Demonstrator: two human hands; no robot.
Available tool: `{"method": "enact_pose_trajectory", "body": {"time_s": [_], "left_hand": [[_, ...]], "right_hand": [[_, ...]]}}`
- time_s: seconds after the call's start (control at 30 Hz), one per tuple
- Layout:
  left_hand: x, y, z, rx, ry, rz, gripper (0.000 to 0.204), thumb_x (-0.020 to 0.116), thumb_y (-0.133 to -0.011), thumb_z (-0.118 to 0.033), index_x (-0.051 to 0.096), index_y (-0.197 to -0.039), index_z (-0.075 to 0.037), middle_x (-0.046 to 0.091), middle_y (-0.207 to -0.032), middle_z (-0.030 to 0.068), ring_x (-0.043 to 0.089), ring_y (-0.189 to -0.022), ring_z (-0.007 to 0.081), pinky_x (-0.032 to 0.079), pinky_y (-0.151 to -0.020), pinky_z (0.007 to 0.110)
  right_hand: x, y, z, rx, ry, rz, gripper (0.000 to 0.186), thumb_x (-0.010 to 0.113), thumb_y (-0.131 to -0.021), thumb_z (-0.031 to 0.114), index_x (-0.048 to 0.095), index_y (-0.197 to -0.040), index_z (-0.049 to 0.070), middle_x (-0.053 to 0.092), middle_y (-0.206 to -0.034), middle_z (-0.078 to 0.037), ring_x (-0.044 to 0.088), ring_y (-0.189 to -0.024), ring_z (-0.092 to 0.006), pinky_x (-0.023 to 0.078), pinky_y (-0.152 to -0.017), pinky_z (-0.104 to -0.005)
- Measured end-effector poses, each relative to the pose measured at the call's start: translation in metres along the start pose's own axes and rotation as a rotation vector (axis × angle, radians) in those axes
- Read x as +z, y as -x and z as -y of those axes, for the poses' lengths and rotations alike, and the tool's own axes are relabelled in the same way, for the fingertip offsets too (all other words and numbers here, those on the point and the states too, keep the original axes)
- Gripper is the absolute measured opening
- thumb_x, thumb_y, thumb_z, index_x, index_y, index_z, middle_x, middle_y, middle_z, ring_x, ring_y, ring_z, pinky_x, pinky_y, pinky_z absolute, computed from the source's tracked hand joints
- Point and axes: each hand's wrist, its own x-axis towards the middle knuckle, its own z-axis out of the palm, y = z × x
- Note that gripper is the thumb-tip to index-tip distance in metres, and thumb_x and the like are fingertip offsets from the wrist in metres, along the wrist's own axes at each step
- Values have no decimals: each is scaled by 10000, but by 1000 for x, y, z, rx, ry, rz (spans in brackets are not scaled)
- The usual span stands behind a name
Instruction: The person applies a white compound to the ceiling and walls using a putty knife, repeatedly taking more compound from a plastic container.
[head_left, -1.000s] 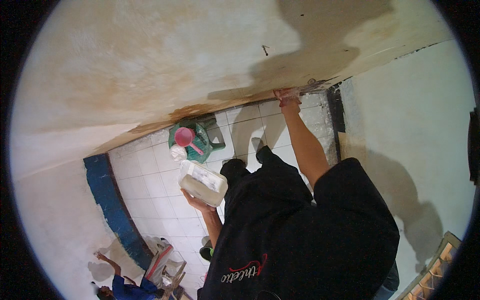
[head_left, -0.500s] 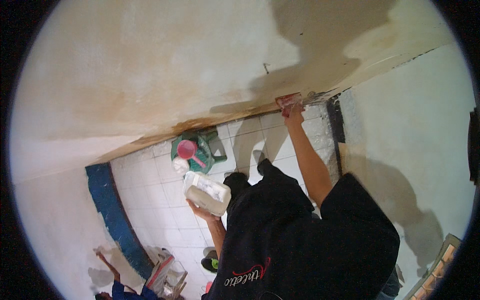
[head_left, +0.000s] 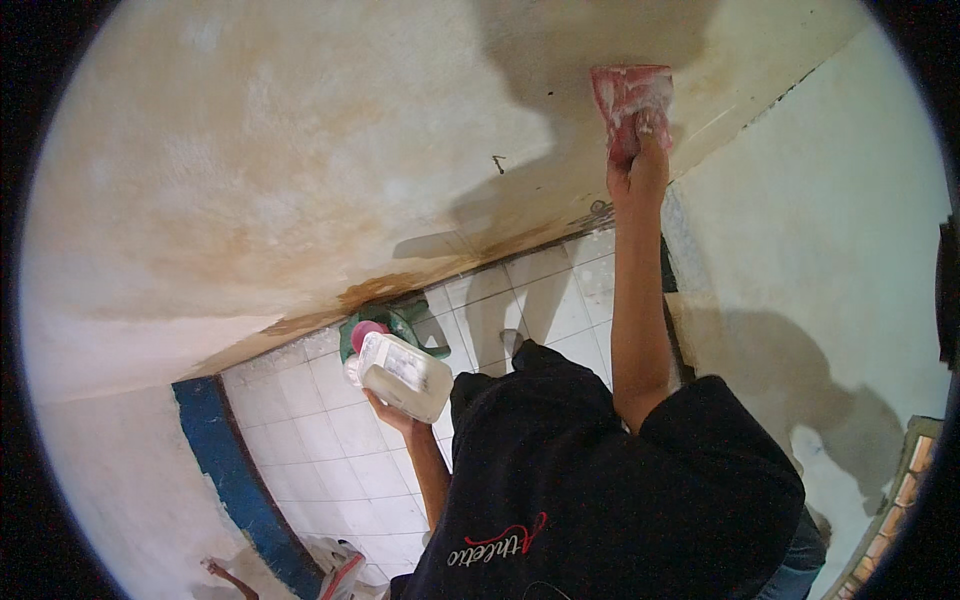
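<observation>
The left hand (head_left: 388,410) grips a white plastic jug (head_left: 403,375) with a pink cap, held low over the tiled floor (head_left: 330,450). Beyond it sits a green tub (head_left: 400,322). The right hand (head_left: 636,165) has risen up the stained wall (head_left: 300,180), pressing a pink sponge (head_left: 628,98) flat; scrubbing now reaches higher.

Right hand (head_left: 637,165) is up on the wall (head_left: 300,180), pressing a sponge (head_left: 630,95) flat; left hand (head_left: 392,412) is low, under a plastic jug (head_left: 402,375), bucket (head_left: 395,325) behind on the tiled floor (head_left: 320,450).
</observation>
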Motion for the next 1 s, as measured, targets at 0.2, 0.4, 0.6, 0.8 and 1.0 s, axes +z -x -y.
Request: {"method": "enact_pose_trajectory", "body": {"time_s": [0.2, 0.4, 0.6, 0.8, 1.0], "left_hand": [[-4, -4, -3, -11, -56, 12, 645, 357, -953, -548, 363, -1430, -113, 424, -1425, 119, 435, -1288, 334, 361, -1071, 476], [-4, 10, -6, 6, -29, -32, 672, 378, -937, -561, 355, -1431, -104, 409, -1431, 124, 405, -1302, 351, 343, -1078, 492], [-1, -8, -1, -92, 25, 7, 683, 380, -946, -568, 367, -1424, -80, 440, -1419, 121, 438, -1287, 329, 353, -1069, 494], [53, -18, -7, -87, -110, 128, 671, 336, -961, -580, 388, -1401, -76, 495, -1350, 121, 512, -1200, 310, 427, -999, 472], [82, -4, -21, -206, 13, 257, 699, 305, -954, -610, 357, -1426, -96, 501, -1323, 130, 508, -1200, 304, 429, -998, 466]], "right_hand": [[-266, -43, -118, 410, -80, -377, 180, 526, -958, 219, 577, -1045, 70, 634, -909, -40, 625, -745, -199, 519, -587, -290], [-320, 150, -108, 610, 395, -758, 83, 546, -900, 77, 588, -960, 38, 634, -863, -80, 626, -649, -192, 564, -558, -320], [-238, 205, -69, 481, 637, -459, 201, 553, -880, 60, 589, -1074, 25, 634, -915, -53, 631, -715, -150, 560, -608, -291], [-103, 177, -11, 111, 1125, 379, 177, 567, -880, 102, 572, -1044, 39, 567, -749, -30, 486, -543, -86, 338, -448, -226], [56, 223, 15, 509, 1046, 636, 251, 586, -888, 159, 548, -1082, 5, 627, -790, -85, 577, -599, -173, 453, -551, -302]]}}
